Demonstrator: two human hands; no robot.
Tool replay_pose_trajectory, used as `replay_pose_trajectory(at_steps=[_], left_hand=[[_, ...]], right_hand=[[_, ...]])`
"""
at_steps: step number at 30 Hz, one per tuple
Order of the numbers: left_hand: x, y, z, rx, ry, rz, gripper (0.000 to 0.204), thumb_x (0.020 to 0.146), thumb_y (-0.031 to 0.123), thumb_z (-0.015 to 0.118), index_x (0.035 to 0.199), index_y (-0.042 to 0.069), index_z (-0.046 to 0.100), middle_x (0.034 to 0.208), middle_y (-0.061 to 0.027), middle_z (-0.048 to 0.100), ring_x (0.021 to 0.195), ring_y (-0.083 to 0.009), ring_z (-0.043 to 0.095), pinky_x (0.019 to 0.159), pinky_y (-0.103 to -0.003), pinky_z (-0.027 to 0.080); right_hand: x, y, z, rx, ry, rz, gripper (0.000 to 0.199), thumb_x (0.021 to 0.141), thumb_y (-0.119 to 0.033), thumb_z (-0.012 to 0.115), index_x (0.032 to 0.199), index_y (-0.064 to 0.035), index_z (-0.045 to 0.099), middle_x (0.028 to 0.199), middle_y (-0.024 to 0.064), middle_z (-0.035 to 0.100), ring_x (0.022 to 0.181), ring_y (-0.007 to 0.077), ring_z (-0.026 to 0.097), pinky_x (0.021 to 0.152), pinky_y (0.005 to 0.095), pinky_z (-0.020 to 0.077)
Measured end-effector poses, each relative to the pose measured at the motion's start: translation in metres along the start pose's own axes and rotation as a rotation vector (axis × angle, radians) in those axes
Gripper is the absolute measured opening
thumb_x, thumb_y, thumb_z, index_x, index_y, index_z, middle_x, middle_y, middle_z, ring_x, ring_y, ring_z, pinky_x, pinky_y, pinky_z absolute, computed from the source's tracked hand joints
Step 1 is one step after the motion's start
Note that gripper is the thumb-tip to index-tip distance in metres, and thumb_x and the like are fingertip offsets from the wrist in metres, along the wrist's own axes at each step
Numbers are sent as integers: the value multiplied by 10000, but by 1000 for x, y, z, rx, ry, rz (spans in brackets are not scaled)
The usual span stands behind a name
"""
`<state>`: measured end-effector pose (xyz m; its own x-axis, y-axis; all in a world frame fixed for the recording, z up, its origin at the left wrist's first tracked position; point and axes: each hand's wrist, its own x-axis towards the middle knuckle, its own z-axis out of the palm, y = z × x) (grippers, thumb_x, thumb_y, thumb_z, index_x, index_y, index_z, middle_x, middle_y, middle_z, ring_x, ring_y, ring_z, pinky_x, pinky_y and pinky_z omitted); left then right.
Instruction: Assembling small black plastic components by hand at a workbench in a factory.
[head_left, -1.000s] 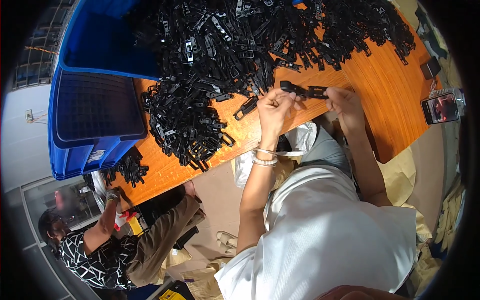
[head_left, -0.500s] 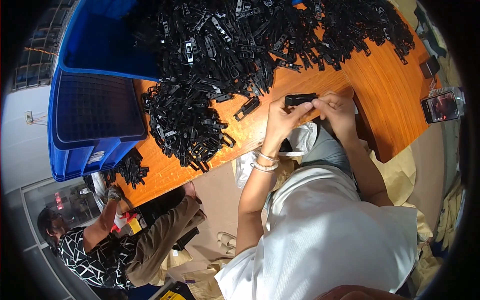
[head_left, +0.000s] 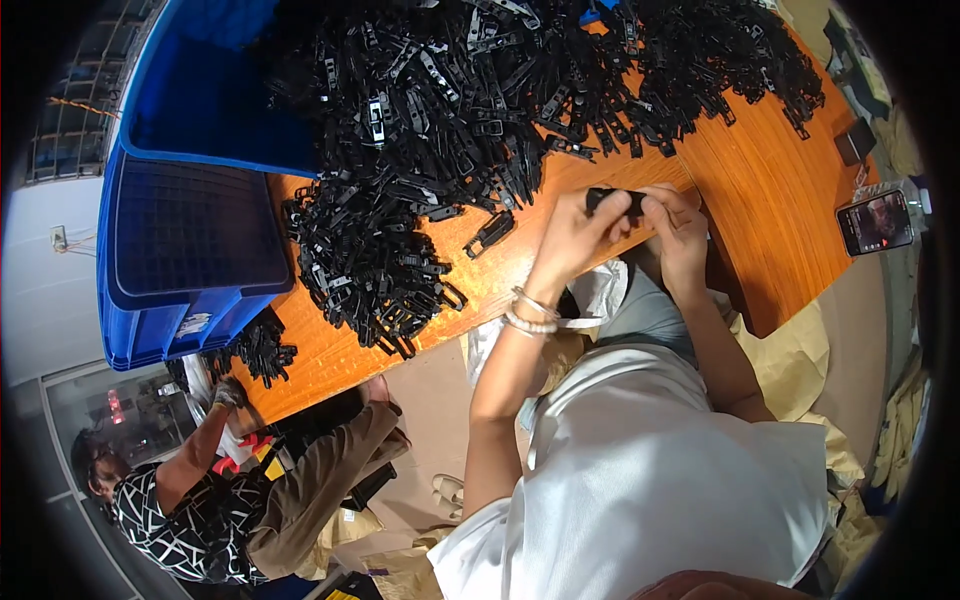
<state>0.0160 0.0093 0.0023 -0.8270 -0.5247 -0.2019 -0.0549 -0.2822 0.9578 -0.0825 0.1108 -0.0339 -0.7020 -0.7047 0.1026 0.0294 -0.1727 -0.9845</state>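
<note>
I see left hand (head_left: 570, 240) and right hand (head_left: 682, 235) holding a black part (head_left: 599, 196). Black pile (head_left: 440, 95) beyond, on the table (head_left: 800, 215).

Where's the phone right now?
Head view, far right: the phone is at the right edge of the wooden table, below the small black box.

Wooden table (head_left: 780, 215), orange-brown grain. Main heap (head_left: 440, 90) of black plastic parts sprawls along the far side. Smaller heap (head_left: 370, 275), same kind — nearer the wearer, left of main heap's middle. Loose black part (head_left: 489, 234) lies alone just on the wearer's side of main heap. Little cluster (head_left: 263, 347) well left of main heap — black pieces, partly hidden. Dark block (head_left: 855, 142) right of main heap, at table's end.
</note>
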Motion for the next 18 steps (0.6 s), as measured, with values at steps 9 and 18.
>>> replay_pose_trajectory(at_steps=[9, 18], left_hand=[[143, 21, -36, 1239, 558, 585, 95, 715, 44, 563, 735, -48, 577, 765, -239, 558, 700, -353, 578, 613, -389, 475], [147, -1, -41, 894, 846, 429, 138, 673, 131, 634, 736, 8, 640, 614, -121, 584, 574, -233, 573, 564, -319, 451]], right_hand=[[0, 11, -18, 270, 114, 164, 177, 858, -87, 489, 972, 42, 529, 839, 109, 591, 688, 173, 607, 580, 222, 451], [3, 18, -21, 213, 49, 214, 205, 817, -21, 522, 1016, 31, 524, 874, 94, 583, 711, 159, 596, 639, 230, 469]])
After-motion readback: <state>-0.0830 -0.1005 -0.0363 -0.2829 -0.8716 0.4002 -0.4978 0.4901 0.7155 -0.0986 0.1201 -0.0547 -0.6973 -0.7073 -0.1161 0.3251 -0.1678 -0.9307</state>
